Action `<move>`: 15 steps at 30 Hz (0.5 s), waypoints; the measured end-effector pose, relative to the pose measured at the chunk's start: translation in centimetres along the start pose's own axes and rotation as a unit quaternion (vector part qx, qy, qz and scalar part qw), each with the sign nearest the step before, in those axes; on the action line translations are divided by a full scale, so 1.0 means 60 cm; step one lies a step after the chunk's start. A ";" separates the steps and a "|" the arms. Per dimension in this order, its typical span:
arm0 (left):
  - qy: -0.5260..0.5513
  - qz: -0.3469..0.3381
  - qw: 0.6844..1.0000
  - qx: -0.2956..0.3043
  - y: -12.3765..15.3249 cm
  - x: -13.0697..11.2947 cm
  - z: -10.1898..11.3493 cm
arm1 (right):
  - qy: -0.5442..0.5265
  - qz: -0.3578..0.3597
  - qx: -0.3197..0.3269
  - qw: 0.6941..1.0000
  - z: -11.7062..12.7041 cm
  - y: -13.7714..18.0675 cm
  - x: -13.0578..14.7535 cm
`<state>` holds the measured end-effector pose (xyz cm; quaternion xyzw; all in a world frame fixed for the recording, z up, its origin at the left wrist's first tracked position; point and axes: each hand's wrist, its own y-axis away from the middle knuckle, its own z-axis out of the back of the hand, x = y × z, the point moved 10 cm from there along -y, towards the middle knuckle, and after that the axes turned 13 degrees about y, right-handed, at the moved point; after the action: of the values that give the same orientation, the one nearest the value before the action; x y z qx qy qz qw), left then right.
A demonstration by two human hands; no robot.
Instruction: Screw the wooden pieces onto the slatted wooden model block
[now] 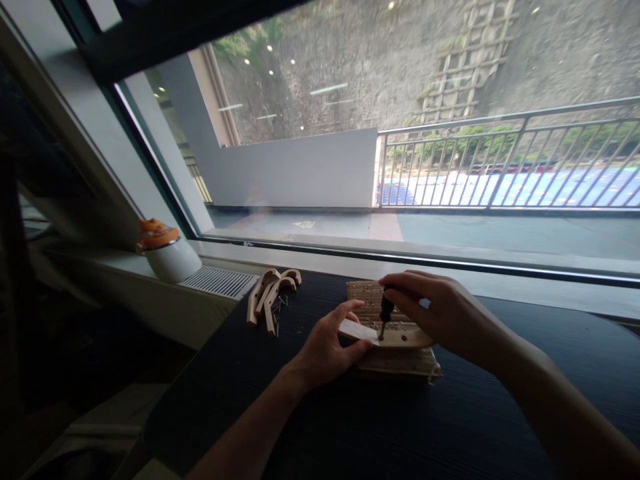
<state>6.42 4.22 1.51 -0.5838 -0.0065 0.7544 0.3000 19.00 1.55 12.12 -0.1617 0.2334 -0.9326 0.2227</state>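
Observation:
My right hand is closed around the dark handle of a screwdriver, which stands nearly upright. Its tip meets a curved wooden piece at or beside a hole; a second hole shows to the right. With thumb and fingers, my left hand grips the left end of that piece, where a pale white strip covers the wood. The piece lies across a worn wooden board with many holes and gouges. Whether a screw sits under the tip is too small to tell.
Several curved wooden pieces lie in a pile on the black table, with loose screws beside them. A white pot with an orange top stands on the ledge by a vent grille. A large window rises behind the table.

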 end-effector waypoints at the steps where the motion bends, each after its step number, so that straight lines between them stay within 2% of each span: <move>1: 0.001 0.002 1.000 0.000 0.000 0.000 0.000 | -0.003 0.007 0.007 1.000 -0.001 0.000 0.006; 8: 0.003 0.004 1.000 -0.002 0.000 -0.002 0.002 | -0.019 0.013 0.004 1.000 -0.002 0.002 0.009; 15: 0.000 0.000 1.000 -0.003 0.000 -0.001 0.002 | 0.021 -0.050 0.002 0.999 -0.005 -0.001 -0.022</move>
<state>6.34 4.20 1.58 -0.5844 -0.0092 0.7545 0.2984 19.98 2.38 11.63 -0.1531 0.2273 -0.9464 0.1710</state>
